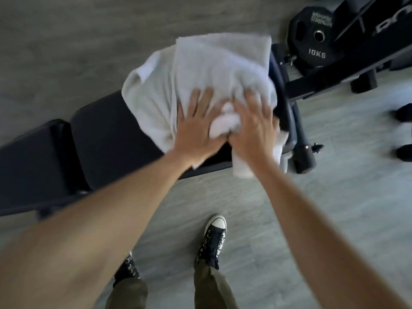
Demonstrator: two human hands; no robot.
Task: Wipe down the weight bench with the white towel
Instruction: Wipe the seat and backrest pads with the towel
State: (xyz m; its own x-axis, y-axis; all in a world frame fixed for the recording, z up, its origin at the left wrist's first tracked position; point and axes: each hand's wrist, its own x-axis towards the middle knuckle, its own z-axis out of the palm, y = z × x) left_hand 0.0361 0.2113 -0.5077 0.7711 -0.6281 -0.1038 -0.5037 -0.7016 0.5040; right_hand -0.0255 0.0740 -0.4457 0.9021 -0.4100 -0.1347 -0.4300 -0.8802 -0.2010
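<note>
In the head view, a white towel [200, 81] is spread over the right end of a black weight bench [107, 134]. The towel is pressed down by 2 bare hands placed side by side. The left hand [198, 128] is laid flat on the cloth with its fingers spread wide. The right hand [252, 123] is also laid on top with fingers spread, and a bunched lump of towel is seen between the 2 hands. Part of the towel is hung over the near edge of the bench. The picture is blurred around the hands. A black weight plate [316, 39] marked 10KG is seen on the floor beyond the bench. 2 black sneakers [214, 239] are seen on the grey floor [312, 219] below.
</note>
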